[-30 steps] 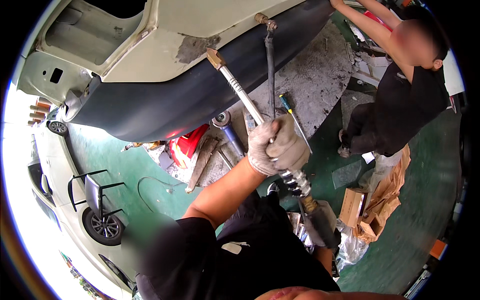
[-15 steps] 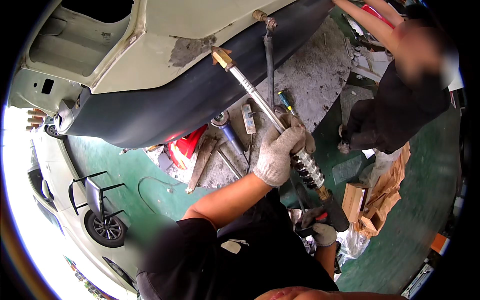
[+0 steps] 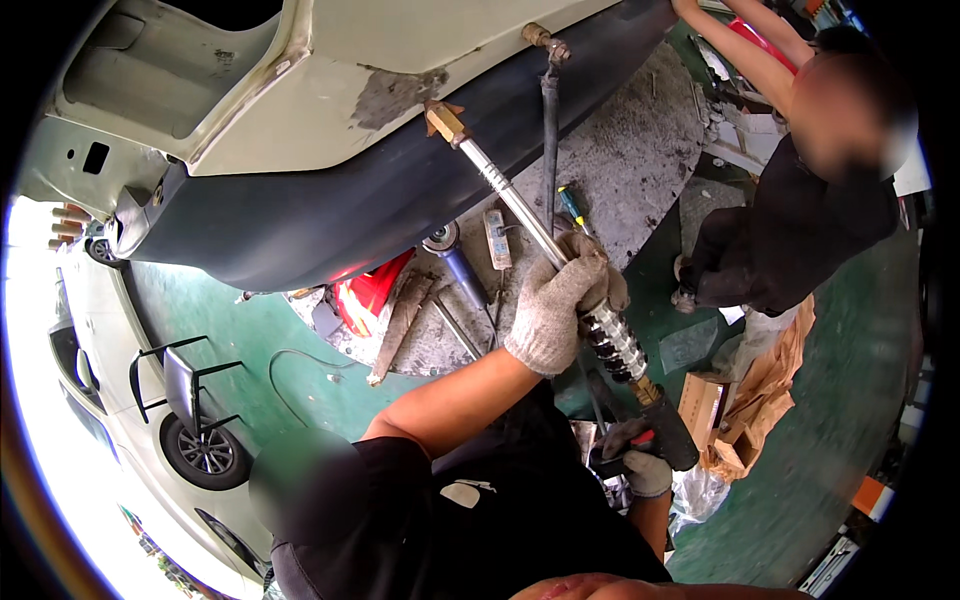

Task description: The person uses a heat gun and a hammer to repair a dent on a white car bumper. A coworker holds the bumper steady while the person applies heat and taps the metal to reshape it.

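Observation:
My left hand (image 3: 560,305) in a pale knitted glove is closed round a long chrome tool (image 3: 500,185) with a ribbed, shiny middle and a black rear grip (image 3: 665,430). Its brass tip (image 3: 445,125) appears by the bare, scuffed patch on a cream car body (image 3: 395,85), above a dark lower panel (image 3: 290,225); contact is unclear. My gloved right hand (image 3: 645,470) is lower right, closed on a black-and-red object (image 3: 625,450) beside the rear grip, partly hidden. A dark metal bar (image 3: 550,130) stands out from a fitting (image 3: 540,38) on the body.
A co-worker (image 3: 780,220) stands at right, arms raised. A round platform (image 3: 650,140) holds a grinder (image 3: 460,265), screwdriver (image 3: 572,205), power strip (image 3: 497,235) and red bundle (image 3: 365,300). Cardboard (image 3: 745,410) lies lower right; a black stand (image 3: 185,390) is by another car (image 3: 110,330).
The chrome tool's tip has shifted slightly right. My left hand has slid and turned on the tool. My right hand, earlier mostly behind the rear grip, now shows holding the black-and-red object.

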A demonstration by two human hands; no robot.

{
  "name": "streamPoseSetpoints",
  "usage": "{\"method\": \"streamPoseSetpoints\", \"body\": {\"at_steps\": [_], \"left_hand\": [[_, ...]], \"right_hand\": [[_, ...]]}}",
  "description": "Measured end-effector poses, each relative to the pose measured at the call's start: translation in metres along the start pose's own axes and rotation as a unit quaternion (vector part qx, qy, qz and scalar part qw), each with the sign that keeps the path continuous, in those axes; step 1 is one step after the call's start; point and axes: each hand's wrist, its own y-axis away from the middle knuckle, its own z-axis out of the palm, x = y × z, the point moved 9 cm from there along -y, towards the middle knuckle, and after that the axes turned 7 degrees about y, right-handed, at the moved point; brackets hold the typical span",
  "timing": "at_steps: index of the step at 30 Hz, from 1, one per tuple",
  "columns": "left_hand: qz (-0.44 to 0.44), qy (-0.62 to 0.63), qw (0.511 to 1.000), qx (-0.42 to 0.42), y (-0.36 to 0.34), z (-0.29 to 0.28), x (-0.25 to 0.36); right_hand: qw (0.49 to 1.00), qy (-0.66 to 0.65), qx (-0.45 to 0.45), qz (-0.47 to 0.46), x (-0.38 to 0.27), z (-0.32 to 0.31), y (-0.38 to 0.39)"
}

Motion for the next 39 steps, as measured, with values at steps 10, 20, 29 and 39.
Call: {"method": "streamPoseSetpoints", "body": {"at_steps": [10, 20, 29, 39], "left_hand": [[-0.01, 0.026, 1.0, 0.003, 0.0, 0.006, -0.001], [0.023, -0.073, 0.992, 0.105, -0.009, 0.006, 0.037], [-0.146, 0.26, 0.891, -0.342, 0.011, 0.057, -0.003], [0.003, -0.089, 0.994, 0.057, 0.0, 0.003, -0.005]], "right_hand": [[0.999, 0.027, -0.009, -0.028, -0.001, -0.004, 0.011], [0.998, 0.049, 0.027, 0.006, -0.012, 0.004, 0.019], [0.767, 0.608, 0.088, -0.186, -0.063, 0.016, 0.013], [0.999, -0.04, -0.005, -0.035, -0.004, -0.008, 0.002]]}}
